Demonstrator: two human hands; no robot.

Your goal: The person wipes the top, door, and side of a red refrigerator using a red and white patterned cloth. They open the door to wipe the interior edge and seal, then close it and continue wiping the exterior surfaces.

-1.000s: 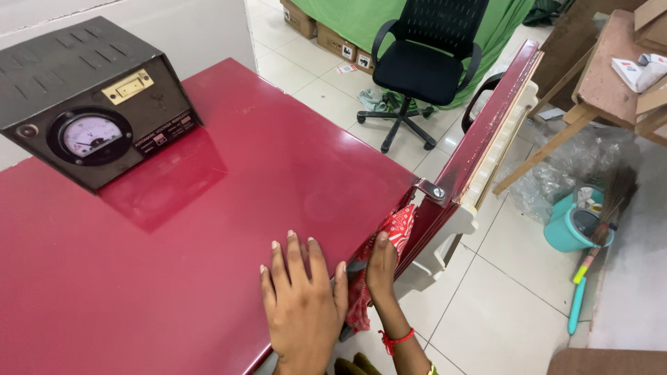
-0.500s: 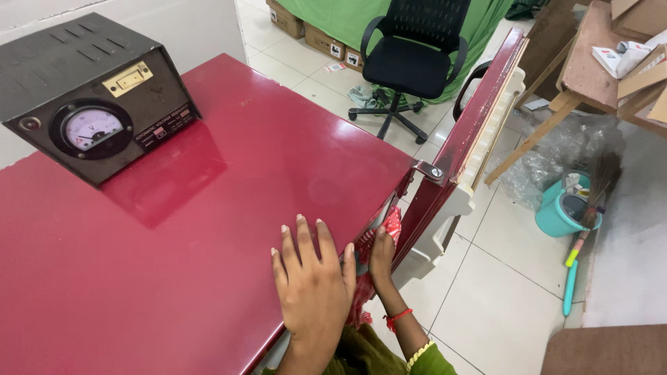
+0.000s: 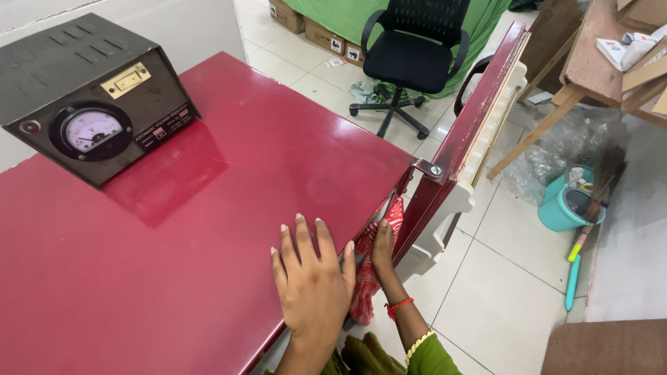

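My left hand (image 3: 313, 278) lies flat, fingers spread, on the glossy red top of a refrigerator (image 3: 208, 229) near its front edge. My right hand (image 3: 382, 251) is just below that edge, pressing a red patterned cloth (image 3: 368, 274) against the front of the cabinet beside the hinge (image 3: 429, 171). The red door (image 3: 472, 132) stands open to the right, its white inner liner facing away. Most of the cloth hangs down under my hand.
A dark metal box with a round dial (image 3: 87, 104) sits on the top at the back left. On the tiled floor stand a black office chair (image 3: 413, 55), a teal bucket (image 3: 566, 208) with a broom (image 3: 597, 201), and a wooden bench (image 3: 604, 62).
My right hand with the cloth slid along the cabinet's front edge near the hinge, and the cloth now hangs lower. My left hand stayed flat on the top.
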